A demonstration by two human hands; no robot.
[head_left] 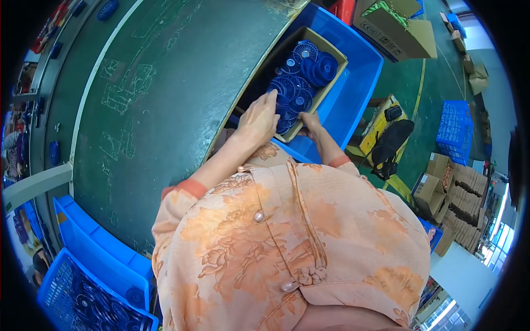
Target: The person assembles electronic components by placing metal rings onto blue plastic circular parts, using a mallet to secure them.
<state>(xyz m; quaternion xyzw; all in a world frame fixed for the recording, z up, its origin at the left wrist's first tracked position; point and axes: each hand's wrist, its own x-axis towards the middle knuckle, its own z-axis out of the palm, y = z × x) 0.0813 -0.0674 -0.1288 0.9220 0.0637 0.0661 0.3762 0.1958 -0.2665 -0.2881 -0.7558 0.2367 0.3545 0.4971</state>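
Note:
An open cardboard carton (331, 88) holds several round blue plastic fan grilles (301, 91), piled loosely with their ribbed faces at different angles. It sits tilted in or over a large blue plastic bin (345, 102), beside the green worktop. My right hand (311, 126) is closed on the carton's near right corner, thumb at the rim. At the near left side, my left hand (258, 118) curls at the carton's edge, its fingertips reaching over the grilles. The undersides of the left fingers are hidden.
The green worktop (165, 94) with scratched chalky marks fills the left. A blue basket (58, 281) of dark blue parts stands lower left, beside a blue tray (96, 226). At right are a yellow stool (381, 129) with a black bag, a blue crate (454, 129) and stacked cardboard (466, 204).

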